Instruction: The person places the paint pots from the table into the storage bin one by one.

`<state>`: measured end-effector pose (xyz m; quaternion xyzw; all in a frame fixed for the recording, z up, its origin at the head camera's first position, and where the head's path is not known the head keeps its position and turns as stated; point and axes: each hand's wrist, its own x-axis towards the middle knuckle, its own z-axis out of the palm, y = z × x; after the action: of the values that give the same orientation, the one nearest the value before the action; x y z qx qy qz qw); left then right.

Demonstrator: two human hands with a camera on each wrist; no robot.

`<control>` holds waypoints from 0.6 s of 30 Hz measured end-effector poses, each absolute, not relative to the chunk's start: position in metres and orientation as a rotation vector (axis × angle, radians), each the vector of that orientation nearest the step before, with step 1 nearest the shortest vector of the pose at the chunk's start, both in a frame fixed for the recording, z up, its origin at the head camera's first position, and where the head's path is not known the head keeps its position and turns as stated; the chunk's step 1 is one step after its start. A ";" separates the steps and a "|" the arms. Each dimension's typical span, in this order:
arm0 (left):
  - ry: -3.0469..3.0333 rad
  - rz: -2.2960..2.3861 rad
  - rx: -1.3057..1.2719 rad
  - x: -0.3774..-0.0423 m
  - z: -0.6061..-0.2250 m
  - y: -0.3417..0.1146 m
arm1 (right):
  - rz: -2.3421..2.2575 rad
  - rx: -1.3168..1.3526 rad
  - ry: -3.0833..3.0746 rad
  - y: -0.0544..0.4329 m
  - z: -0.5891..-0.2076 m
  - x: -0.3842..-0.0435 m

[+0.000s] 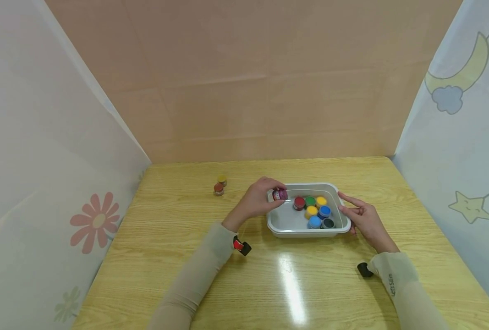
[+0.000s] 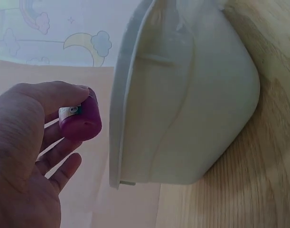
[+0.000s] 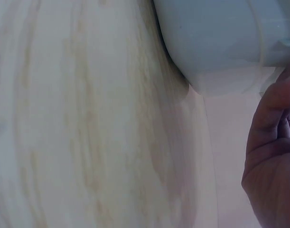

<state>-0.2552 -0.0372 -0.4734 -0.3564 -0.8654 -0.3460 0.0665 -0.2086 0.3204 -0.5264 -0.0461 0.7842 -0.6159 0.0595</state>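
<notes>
My left hand (image 1: 257,198) pinches a small purple paint jar (image 1: 280,195) between thumb and fingers, over the left end of a white plastic tray (image 1: 287,233). The left wrist view shows the same jar (image 2: 83,121) with a pale label, apart from the tray's rim (image 2: 117,142). At the opposite end, my right hand (image 1: 365,221) grips the tray's rim with thumb and fingers. Inside the tray stand several paint jars: dark red (image 1: 299,203), green (image 1: 310,201), yellow (image 1: 311,211), blue (image 1: 324,211), light blue (image 1: 315,222) and black (image 1: 328,223).
Two more small jars, one yellow-topped (image 1: 222,180) and one reddish brown (image 1: 218,189), stand close together on the wooden table (image 1: 166,238) left of the tray. Printed white sheets hang at both sides, and a plain tan sheet (image 1: 244,91) closes off the back.
</notes>
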 end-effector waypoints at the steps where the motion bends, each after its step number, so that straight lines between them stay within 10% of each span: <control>1: -2.614 -1.042 -1.082 -0.255 -0.474 -0.036 | -1.864 -0.137 2.373 0.320 -0.526 -0.209; 18: -2.706 -1.078 -1.178 -0.256 -0.480 -0.010 | -1.853 -0.148 2.379 0.321 -0.528 -0.209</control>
<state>-0.2556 -0.0101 -0.4802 -0.3751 -0.8612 -0.3430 -0.0001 -0.2086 0.3214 -0.5277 -0.0490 0.7864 -0.6127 0.0612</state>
